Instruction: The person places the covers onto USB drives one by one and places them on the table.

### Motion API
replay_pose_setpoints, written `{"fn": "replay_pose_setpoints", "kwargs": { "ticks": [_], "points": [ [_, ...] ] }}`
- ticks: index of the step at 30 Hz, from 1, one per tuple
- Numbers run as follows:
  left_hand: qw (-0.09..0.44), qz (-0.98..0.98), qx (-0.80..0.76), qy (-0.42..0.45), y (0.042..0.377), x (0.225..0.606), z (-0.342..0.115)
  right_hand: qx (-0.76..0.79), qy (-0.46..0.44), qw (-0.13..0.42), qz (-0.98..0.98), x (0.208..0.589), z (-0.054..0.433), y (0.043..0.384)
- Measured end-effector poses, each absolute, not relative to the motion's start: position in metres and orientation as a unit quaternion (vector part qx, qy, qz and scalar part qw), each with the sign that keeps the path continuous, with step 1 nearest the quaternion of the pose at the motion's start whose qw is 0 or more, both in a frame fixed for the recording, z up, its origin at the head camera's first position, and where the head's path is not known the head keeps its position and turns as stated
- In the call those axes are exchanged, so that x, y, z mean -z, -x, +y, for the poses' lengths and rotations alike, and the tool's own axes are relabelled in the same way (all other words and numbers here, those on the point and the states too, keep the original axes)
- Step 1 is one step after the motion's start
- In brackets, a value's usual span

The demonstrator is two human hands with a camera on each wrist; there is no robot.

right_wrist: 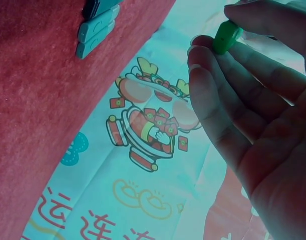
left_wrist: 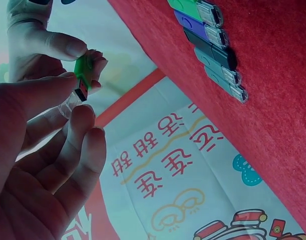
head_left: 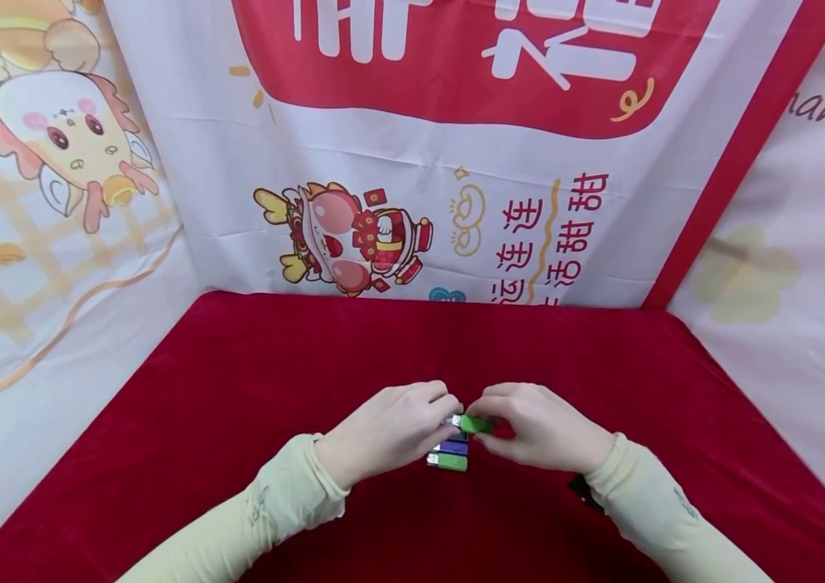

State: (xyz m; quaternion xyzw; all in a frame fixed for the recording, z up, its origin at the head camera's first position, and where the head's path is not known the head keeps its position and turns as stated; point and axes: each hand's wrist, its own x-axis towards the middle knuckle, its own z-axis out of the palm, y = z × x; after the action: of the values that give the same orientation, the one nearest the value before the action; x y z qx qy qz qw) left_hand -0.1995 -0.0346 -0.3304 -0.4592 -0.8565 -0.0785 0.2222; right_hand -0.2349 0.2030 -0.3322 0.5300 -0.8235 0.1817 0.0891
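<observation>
My right hand (head_left: 539,429) pinches a green USB stick (left_wrist: 83,70) between thumb and fingers, just above the table. Its plug (left_wrist: 81,92) is bare and points toward my left hand (head_left: 397,425). A clear cap (left_wrist: 67,106) is held in the left fingertips, right beside the plug; whether they touch, I cannot tell. Below the hands lies a row of capped USB sticks: a green one (head_left: 448,461), a purple one (head_left: 453,447), a dark one (left_wrist: 208,46) and two grey-teal ones (left_wrist: 220,80). From the head, the hands partly cover this row.
Red cloth (head_left: 310,348) covers the table. Printed fabric walls (head_left: 419,146) stand at the back and both sides. A small black object (head_left: 587,492) shows partly from under the right sleeve.
</observation>
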Motion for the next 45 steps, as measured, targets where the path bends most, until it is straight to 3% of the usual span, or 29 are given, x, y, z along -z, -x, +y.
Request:
{"fn": "replay_pose_setpoints", "kwargs": {
  "ticks": [25,45],
  "points": [
    [0.204,-0.86,0.072,0.463,0.1999,0.3319,-0.036,-0.188,-0.553,0.104,-0.805,0.332,0.2019,0.2347],
    [0.179,-0.891,0.041,0.415,0.2006,0.3329,-0.0357,-0.226,-0.562,0.079,-0.792,0.3302,0.202,0.2343]
  ]
}}
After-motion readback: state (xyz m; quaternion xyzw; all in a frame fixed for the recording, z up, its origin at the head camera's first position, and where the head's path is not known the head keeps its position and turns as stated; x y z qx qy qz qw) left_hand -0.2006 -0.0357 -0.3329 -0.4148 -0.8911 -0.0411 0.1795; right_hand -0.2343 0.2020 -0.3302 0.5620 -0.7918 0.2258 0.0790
